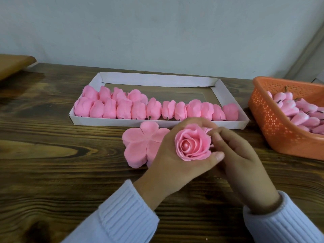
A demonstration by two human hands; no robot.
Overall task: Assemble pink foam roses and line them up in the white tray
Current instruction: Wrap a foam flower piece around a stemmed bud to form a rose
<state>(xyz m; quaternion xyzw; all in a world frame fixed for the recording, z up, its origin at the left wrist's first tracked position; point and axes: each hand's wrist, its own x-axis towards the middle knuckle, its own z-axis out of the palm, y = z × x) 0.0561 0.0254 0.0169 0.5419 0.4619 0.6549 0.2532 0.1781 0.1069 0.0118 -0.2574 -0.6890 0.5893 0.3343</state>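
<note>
- We see a dark wooden table [52,155] under everything.
- On it, at the far side, lies the white tray [157,79]; finished roses [138,109] fill its near edge in one row, and a short second row sits behind at the left.
- At the right stands an orange basket [273,123] holding pink buds [301,111].
- Our left hand [171,165] is curled round the rose [192,146], held upright just in front of the tray.
- Our right hand [245,163] has bent fingers at the rose's right edge; it is blurred, so we cannot tell whether it pinches a petal.
- A stack of flat petal cutouts [140,144] lies just left of the rose.
</note>
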